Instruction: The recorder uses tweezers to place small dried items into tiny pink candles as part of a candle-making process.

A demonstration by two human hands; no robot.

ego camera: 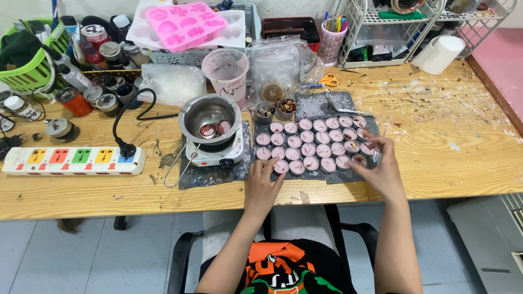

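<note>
A scuffed wooden surface (447, 125) carried rows of small round cups (313, 142) filled with pinkish wax, set on a dark mat (348, 177) near its front edge. The left hand (263, 185) rested at the mat's near left corner, its fingers (279, 173) loosely together and touching the nearest cup. The right hand (381, 163) sat at the rows' right end, fingers pinched on a thin clear stick (377, 149). A metal pot (210, 117) stood on a small hotplate (218, 155) just left of the mat.
</note>
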